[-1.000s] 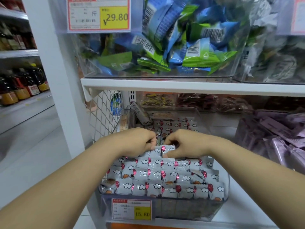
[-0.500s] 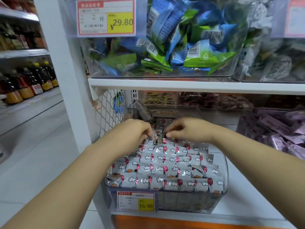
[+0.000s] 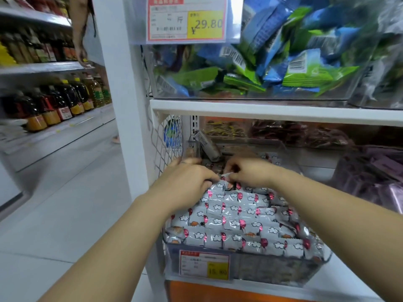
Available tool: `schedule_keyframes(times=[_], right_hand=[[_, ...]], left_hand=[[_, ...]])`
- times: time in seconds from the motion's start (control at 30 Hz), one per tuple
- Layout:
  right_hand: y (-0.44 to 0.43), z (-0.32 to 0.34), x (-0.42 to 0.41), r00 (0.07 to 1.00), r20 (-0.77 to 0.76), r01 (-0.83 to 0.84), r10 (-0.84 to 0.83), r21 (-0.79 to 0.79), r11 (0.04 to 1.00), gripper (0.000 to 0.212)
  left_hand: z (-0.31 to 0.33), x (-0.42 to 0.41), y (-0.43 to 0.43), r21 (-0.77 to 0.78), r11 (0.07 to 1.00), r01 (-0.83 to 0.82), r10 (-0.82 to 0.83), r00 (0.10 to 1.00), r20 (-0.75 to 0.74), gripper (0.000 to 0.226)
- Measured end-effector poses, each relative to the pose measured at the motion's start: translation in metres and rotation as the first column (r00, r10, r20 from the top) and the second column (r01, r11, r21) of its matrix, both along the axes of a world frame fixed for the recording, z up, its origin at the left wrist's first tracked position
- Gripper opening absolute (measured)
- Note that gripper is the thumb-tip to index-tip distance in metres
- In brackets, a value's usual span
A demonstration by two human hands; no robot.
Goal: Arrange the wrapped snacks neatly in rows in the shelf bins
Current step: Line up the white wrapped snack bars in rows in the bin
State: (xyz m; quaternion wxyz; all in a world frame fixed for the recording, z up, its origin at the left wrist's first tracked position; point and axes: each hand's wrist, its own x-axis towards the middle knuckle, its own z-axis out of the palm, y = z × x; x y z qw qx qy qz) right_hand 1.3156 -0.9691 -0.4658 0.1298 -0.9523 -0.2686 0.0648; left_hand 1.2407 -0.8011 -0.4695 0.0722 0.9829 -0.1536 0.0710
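Shelf unit (image 3: 261,110): white, fills the centre and right of the frame. It is cut off at the top, right and bottom edges.
Aisle shelving (image 3: 43,68): left of the frame, smeared by blur. It carries dark bottles (image 3: 54,103) whose labels are unreadable.
Upper bin (image 3: 239,95): clear, upper right, its top cut off. It is heaped with loose blue and green packets, and its tag (image 3: 187,20) reads 29.80.
Lower bin (image 3: 272,271): clear, lower centre, under the shelf board. The back half is hidden by the hands, and the digits on its front tag (image 3: 205,263) are hazy.
Purple packets (image 3: 370,175): right edge, dim behind a clear wall and partly cut off.
Wrapped snacks (image 3: 235,214): white with cloud and red balloon print, lying in rows in the lower bin from the front wall up to the hands. The rows beyond are hidden.
Second person (image 3: 80,29): upper left, one arm only; the rest is cut off.
Left hand (image 3: 187,179): over the back rows with fingers bent and blurred, thumb tip at the raised snack. Whether it pinches cannot be told.
Right hand (image 3: 250,173): fingers curled, pinching the raised snack by its end.
Raised snack (image 3: 226,176): between the two hands, just above the back rows and mostly covered.
Dark wrapper (image 3: 207,147): tilted at the bin's back left corner.
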Motion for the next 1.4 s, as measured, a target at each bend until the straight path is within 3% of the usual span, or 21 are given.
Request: schedule_keyframes(times=[0.17, 0.33, 0.43, 0.63, 0.8, 0.9, 1.03, 1.1, 1.27, 1.4], right_hand=[[-0.016, 0.009, -0.005, 0.997, 0.064, 0.028, -0.044, 0.237, 0.971, 0.005], [-0.023, 0.025, -0.006, 0.982, 0.176, -0.001, -0.064, 0.349, 0.937, 0.002], [-0.024, 0.025, -0.009, 0.985, 0.174, -0.028, -0.024, 0.293, 0.956, 0.004], [-0.015, 0.002, -0.014, 0.997, -0.032, -0.070, 0.073, 0.097, 0.993, 0.006], [-0.013, -0.002, -0.010, 0.986, -0.140, -0.081, 0.094, 0.095, 0.992, 0.005], [-0.017, 0.002, -0.014, 0.985, -0.151, -0.064, 0.085, 0.139, 0.988, 0.016], [-0.018, 0.011, -0.021, 1.000, 0.008, -0.011, 0.010, 0.193, 0.981, 0.024], [-0.012, 0.014, -0.021, 1.000, -0.008, -0.003, 0.005, 0.262, 0.965, 0.025], [0.018, 0.004, -0.026, 0.991, -0.119, 0.005, 0.056, 0.463, 0.886, 0.039], [0.041, -0.004, -0.033, 0.987, -0.080, -0.082, 0.142, 0.507, 0.858, 0.051]], left_hand=[[-0.004, 0.004, 0.002, 0.033, 0.999, 0.004, -0.003, 1.000, -0.028, 0.032], [-0.004, 0.005, 0.001, 0.025, 1.000, 0.001, 0.000, 1.000, -0.031, 0.033], [-0.004, 0.005, 0.002, 0.016, 1.000, -0.002, 0.002, 0.999, -0.037, 0.033], [-0.003, 0.004, 0.001, 0.032, 0.999, -0.001, 0.003, 0.999, -0.032, 0.033], [-0.002, 0.002, 0.001, 0.039, 0.999, 0.003, -0.002, 1.000, -0.030, 0.034], [-0.002, 0.002, 0.001, 0.017, 1.000, 0.014, -0.014, 1.000, -0.018, 0.033], [-0.001, -0.003, 0.001, -0.141, 0.990, 0.013, 0.002, 0.995, 0.101, 0.035], [0.000, -0.008, 0.000, -0.259, 0.966, -0.022, 0.054, 0.991, 0.119, 0.037], [0.013, -0.031, 0.002, -0.565, 0.816, -0.124, 0.163, 0.986, 0.019, 0.043], [0.014, -0.057, 0.006, -0.685, 0.722, -0.097, 0.094, 0.995, -0.041, 0.041]])
